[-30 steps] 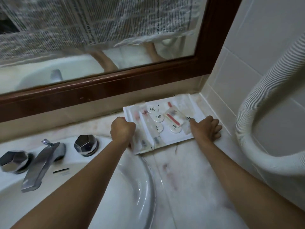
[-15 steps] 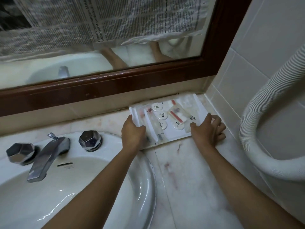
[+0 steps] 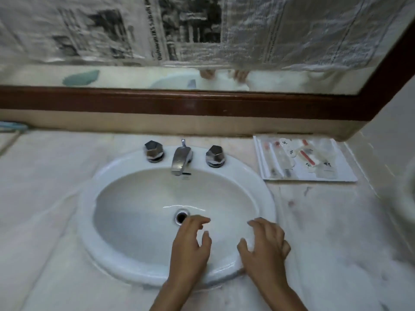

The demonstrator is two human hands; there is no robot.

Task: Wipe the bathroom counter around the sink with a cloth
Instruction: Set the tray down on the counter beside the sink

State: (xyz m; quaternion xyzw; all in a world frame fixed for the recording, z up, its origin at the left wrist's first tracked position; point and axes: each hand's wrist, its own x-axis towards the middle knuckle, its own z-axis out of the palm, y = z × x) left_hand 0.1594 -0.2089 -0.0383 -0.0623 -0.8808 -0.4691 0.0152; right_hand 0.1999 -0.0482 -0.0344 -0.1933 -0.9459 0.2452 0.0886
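Both bare arms reach in from the near edge over the white sink (image 3: 266, 194) set in the pale marble bench (image 3: 336, 223). The left grip (image 3: 190, 245), a bare hand, is over the basin just on the near side of the drain (image 3: 181, 217), its fingers spread and loosely bent, holding nothing. The right grip (image 3: 267, 245), the other hand, lies over the sink's near right rim, its fingers likewise slack and spread with nothing in them; whether either one touches the porcelain cannot be told. At the back of the sink a metal tap (image 3: 180, 160) stands between two faceted knobs (image 3: 153, 151). A white tray (image 3: 344, 170) of small packets lies on the bench in the back right corner, against the wall under the dark wooden mirror frame (image 3: 202, 104). Newspaper (image 3: 202, 30) covers the upper glass. At the bench's far left edge lies a blurred blue-green thing (image 3: 11, 126), perhaps the cloth, well apart from both hands.
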